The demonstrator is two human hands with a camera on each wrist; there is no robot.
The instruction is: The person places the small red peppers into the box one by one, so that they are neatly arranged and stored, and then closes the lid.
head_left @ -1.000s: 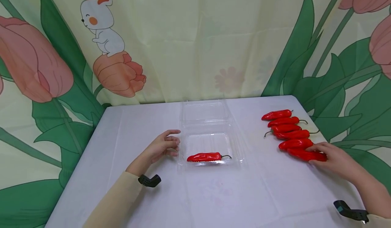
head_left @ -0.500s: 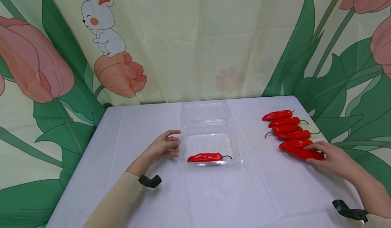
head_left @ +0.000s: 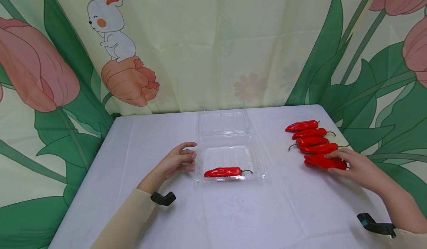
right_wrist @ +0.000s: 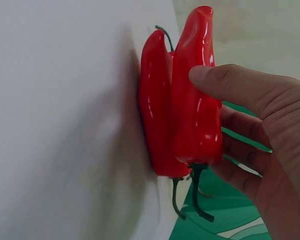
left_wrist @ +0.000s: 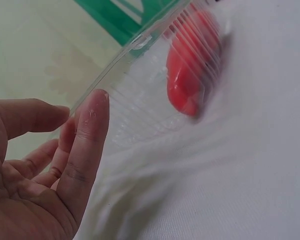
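Note:
My right hand pinches a red pepper, thumb on its near face and fingers behind it. Its dark green stem points back toward the wrist. A second pepper lies right beside it, partly covered in the head view. At the left side of the clear plastic clamshell box, my left hand stays with loosely bent fingers. Its fingertips touch or nearly touch the box's rim. One red pepper lies inside, along the front wall, stem to the right. The box's lid is folded back.
Several more red peppers lie in a row at the table's right side, stems pointing different ways. A white cloth covers the table. Behind it hangs a printed curtain.
My right hand has moved a little left and away from me with the gripped pepper, which now overlaps the neighbouring one. My left hand and the box keep their place.

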